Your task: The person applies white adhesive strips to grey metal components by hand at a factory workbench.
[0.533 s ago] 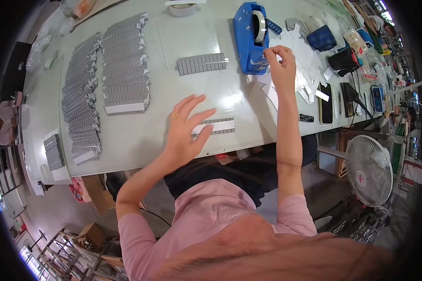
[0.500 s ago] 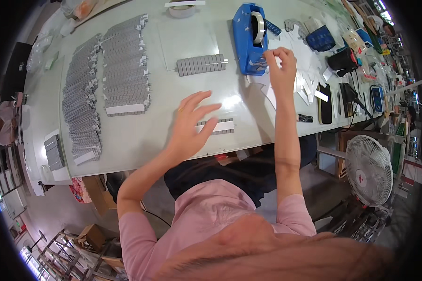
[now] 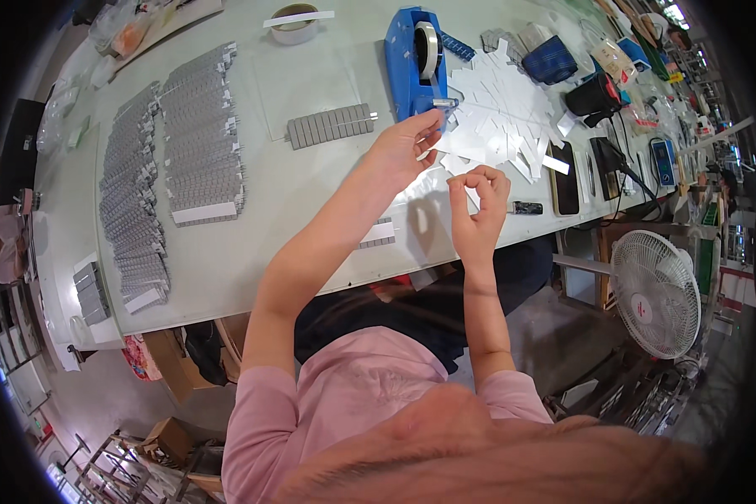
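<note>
Rows of grey strips [image 3: 176, 151] lie far left on the surface [image 3: 252, 252]. A white fan [image 3: 659, 294] stands right, near a black phone [image 3: 565, 178].

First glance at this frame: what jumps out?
The blue tape dispenser at the table's far edge, with the left hand reaching up to its front end. Just right of it lies a spread of white paper strips, and the right hand pinches something small below them. Far left, long rows of grey blocks cover the table.
</note>
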Demonstrator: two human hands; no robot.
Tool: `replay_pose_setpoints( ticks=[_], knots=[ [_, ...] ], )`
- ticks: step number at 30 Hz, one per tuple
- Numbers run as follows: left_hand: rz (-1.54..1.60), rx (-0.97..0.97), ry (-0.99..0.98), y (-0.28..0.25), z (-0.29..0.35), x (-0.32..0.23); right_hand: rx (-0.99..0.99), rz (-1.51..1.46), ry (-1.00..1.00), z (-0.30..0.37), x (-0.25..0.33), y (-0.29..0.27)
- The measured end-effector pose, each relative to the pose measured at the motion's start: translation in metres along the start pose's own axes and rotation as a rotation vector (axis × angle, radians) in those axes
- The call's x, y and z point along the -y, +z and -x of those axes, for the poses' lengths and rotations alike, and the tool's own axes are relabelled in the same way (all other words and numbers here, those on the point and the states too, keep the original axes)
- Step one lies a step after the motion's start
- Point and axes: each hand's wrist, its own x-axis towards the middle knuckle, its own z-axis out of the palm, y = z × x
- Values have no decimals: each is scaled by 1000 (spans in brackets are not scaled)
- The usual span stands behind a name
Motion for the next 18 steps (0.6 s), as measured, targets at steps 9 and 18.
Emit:
replay_pose_setpoints(
  ticks=[9,18],
  knots=[
    [-23,-224,234,24,-6,31,-128,214,-79,4,-40,13],
    [61,-255,370,22,26,61,-15,-52,170,38,-34,-3]
  ],
)
